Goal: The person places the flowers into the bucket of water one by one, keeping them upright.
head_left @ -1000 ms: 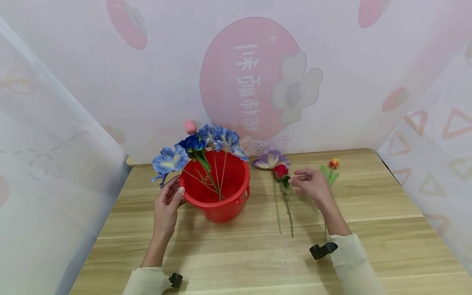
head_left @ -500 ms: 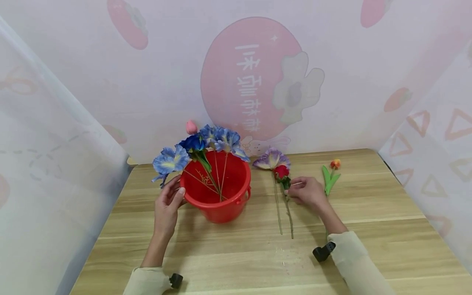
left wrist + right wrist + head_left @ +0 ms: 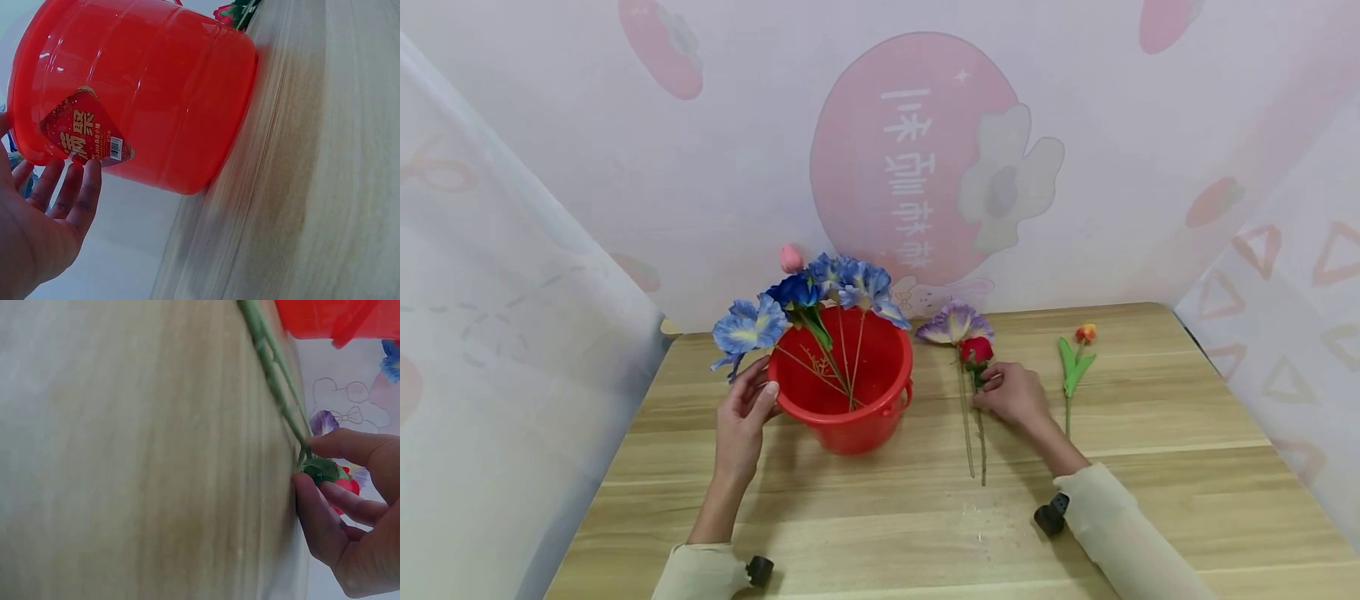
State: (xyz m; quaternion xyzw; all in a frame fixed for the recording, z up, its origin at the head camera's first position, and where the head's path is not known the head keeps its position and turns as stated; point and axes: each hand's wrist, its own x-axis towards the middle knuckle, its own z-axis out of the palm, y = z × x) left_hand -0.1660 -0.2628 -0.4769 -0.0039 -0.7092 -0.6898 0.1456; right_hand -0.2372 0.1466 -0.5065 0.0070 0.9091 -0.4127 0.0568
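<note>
My left hand [image 3: 739, 425] grips the rim of a red plastic bucket [image 3: 850, 432], its thumb at the edge and its fingers against the outer side. In the left wrist view the fingers [image 3: 84, 200] lie by the bucket's dark red label [image 3: 87, 128]. Several artificial flowers stand in the bucket, among them a blue rose [image 3: 795, 290], blue irises [image 3: 748, 327] and a pink bud [image 3: 791, 258]. To its right my right hand [image 3: 1017, 398] pinches a red rose [image 3: 976, 350] by the stem just below the bloom. The rose's green leaves [image 3: 322, 469] show between thumb and fingers.
A purple iris [image 3: 957, 323] lies just left of the rose, its stem alongside. Farther right is an orange tulip [image 3: 1086, 335] with green leaves. Everything is on a wooden table [image 3: 880, 533], with printed cloth [image 3: 737, 167] behind it.
My right hand has moved left and slightly down from beside the rose and taken hold of its stem. The stem's lower end has shifted a little left. My left hand stays on the bucket.
</note>
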